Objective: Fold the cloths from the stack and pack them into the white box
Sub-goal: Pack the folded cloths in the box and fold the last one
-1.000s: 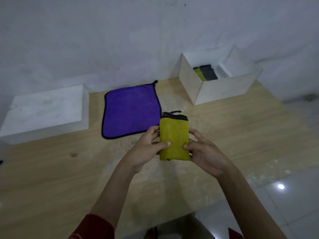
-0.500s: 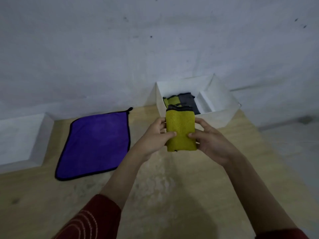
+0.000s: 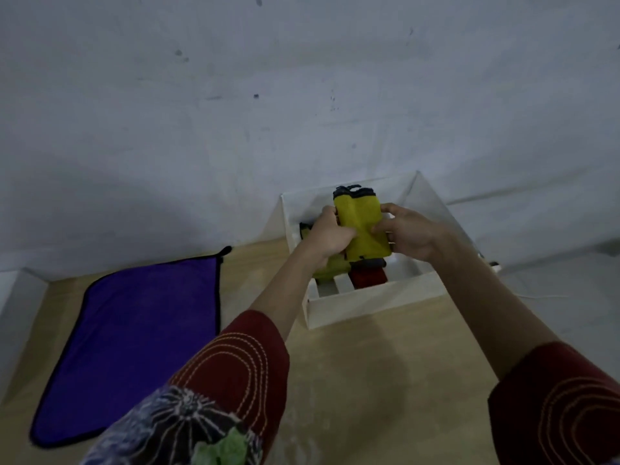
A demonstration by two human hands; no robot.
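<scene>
Left hand (image 3: 330, 234): raised over the box with the forearm reaching away from the body; its fingers are curled round the left edge of the folded yellow cloth (image 3: 362, 223).
Right hand (image 3: 409, 234): level with the left; it pinches the cloth's right edge, thumb on the near face and fingers behind.
Folded yellow cloth: held between both hands as a thick upright bundle, its dark trim at the top; it is above the inside of the white box (image 3: 369, 302), not yet resting in it.
White box: open-topped, at the far right of the wooden table (image 3: 385, 380), against the wall (image 3: 302, 95).
Box contents: another yellow cloth (image 3: 327, 268) at the left, partly hidden by the left hand; just right of it are a red cloth (image 3: 367, 278) and a dark grey cloth (image 3: 372, 263).
Purple cloth (image 3: 141, 337): spread flat on the table, well left of the box.
Change: half a second ago the bundle was held over the table, just short of the box's near wall; now both hands have carried it farther, over the box. The grip looks the same, and the purple cloth has not moved.
</scene>
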